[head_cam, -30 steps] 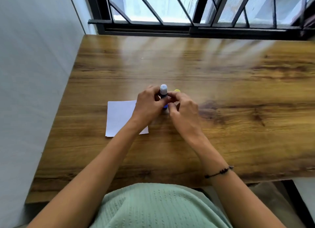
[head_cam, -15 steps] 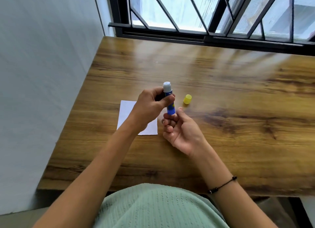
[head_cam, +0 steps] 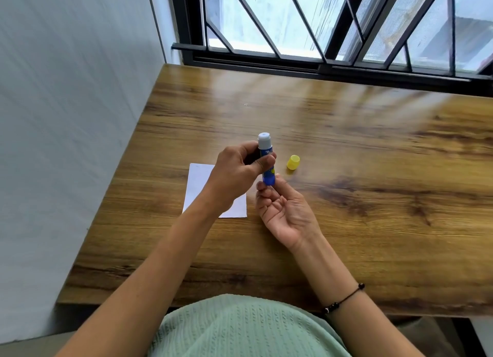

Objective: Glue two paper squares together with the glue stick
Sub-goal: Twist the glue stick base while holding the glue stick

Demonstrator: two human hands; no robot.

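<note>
My left hand [head_cam: 237, 169] grips a blue glue stick [head_cam: 266, 164] upright above the table, its pale uncapped tip pointing up. My right hand [head_cam: 285, 212] is palm up just below it, with its fingertips pinching the stick's bottom end. The yellow cap [head_cam: 293, 162] lies on the wood to the right of the stick. White paper [head_cam: 200, 185] lies flat on the table under my left wrist, partly hidden by the hand; I cannot tell whether it is one sheet or two.
The wooden table [head_cam: 346, 196] runs to a barred window [head_cam: 320, 36] at the back and a white wall [head_cam: 66, 116] on the left. Its front edge is close to my body.
Both hands were together on the stick low over the table. The left hand has lifted the stick upright, the cap now lies apart on the table, and the right hand has turned palm up.
</note>
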